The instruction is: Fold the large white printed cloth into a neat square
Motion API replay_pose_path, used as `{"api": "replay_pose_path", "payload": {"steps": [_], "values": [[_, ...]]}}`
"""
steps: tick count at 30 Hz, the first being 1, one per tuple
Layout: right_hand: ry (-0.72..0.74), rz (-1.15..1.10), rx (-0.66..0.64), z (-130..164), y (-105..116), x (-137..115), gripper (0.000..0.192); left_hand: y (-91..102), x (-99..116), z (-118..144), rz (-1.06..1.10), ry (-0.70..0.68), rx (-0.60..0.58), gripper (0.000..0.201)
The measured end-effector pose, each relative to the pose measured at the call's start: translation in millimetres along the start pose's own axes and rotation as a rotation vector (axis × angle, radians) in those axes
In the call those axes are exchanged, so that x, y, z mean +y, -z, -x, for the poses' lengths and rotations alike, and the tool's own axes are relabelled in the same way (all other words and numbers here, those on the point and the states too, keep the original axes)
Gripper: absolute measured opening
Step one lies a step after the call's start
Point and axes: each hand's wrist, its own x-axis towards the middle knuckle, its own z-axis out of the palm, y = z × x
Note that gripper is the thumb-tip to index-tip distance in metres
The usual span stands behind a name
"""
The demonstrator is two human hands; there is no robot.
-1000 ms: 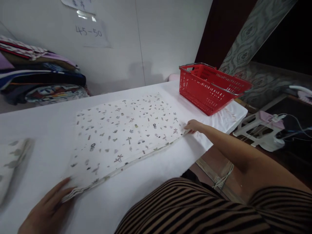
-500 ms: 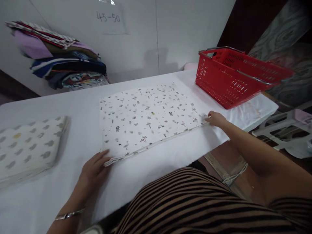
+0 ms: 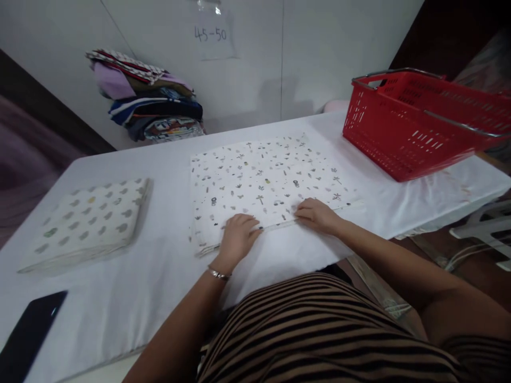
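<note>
Our left hand (image 3: pixel 238 238) and right hand (image 3: pixel 318 215) press flat on the near edge of a folded patterned cloth (image 3: pixel 263 183), fingers spread and released, gripping nothing. The cloth lies flat near the middle of the white counter (image 3: pixel 167 266), its long axis running left to right, roughly along the counter's near edge, with the layered fold edges facing us and its right end tilted slightly toward the far edge. A second folded cloth (image 3: pixel 90 223) with larger grey motifs rests well apart toward the counter's left edge. A red basket (image 3: pixel 403 133) stands at the far right corner, a dark phone (image 3: pixel 30 332) at the near left corner, and stacked fabrics (image 3: pixel 149 103) sit against the wall at the far edge.
</note>
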Motion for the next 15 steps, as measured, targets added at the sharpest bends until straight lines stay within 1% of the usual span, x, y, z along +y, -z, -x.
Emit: {"api": "replay_pose_path", "payload": {"steps": [2,5,11,15], "values": [[-0.005,0.031,-0.004,-4,-4,0,0.020,-12.4,7,-7,-0.011,-0.006,-0.031,0.015],[-0.026,0.053,0.008,-4,-6,0,0.022,-20.7,8,-11,-0.017,-0.015,-0.065,0.015],[-0.046,0.066,0.044,4,-8,-6,0.027,-20.2,7,-5,0.012,-0.037,-0.020,0.023],[-0.025,0.086,0.057,6,-10,-6,0.029,-20.8,8,-4,0.010,-0.046,-0.051,0.025]]}}
